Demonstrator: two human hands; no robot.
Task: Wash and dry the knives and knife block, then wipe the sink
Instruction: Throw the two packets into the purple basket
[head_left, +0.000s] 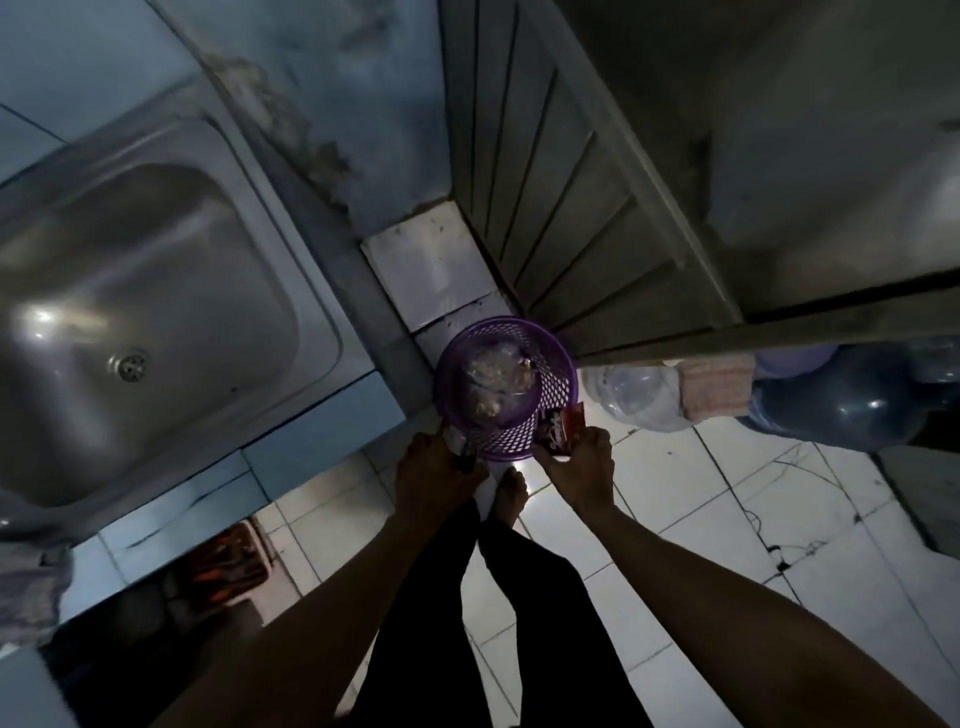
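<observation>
I note the steel sink (140, 291) set in the tiled counter (322, 436) at left, its basin bare around the drain. A grey louvred door (561, 218) stands at far right. On the white tiled floor (727, 519) sits a purple mesh basket (506, 389) holding crumpled clear plastic, just right of the counter's corner. My left hand (434, 467) pinches a small white-and-dark item (too blurred to identify) at the basket's near rim. My right hand (579, 457) pinches a red wrapper (563, 428) beside the rim. No knives or block in view.
</observation>
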